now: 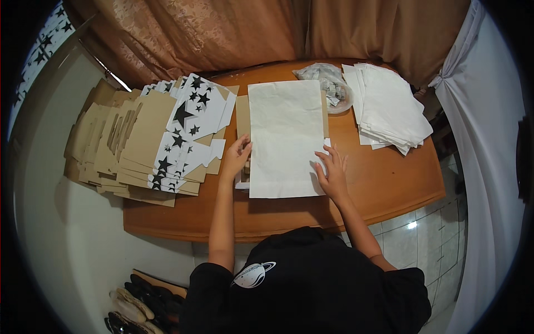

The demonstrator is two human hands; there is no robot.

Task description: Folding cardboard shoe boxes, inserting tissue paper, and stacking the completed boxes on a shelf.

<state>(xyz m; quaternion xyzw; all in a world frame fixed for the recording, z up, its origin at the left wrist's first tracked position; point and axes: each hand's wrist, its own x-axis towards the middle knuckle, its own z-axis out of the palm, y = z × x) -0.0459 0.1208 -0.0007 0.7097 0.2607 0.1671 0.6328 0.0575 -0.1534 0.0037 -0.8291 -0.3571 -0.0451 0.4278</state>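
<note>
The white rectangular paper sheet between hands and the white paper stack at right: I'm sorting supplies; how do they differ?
The sheet looks single and straight; the stack is layered and askew. The sheet covers brown cardboard; the stack rests on the brown wooden table. Both are white.

The sheet [287, 139] lies (apparently over a box [242, 114]) right of cartons [146, 129].

Wooden table [384, 178], cardboard stack [133, 133], box [242, 114], bag [339, 92], white papers [389, 106]

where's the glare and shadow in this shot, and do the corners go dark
Head view: glare spot on the floor tiles, right of the person; head view: dark shadow on the table below the white sheet; head view: corners black.
</note>
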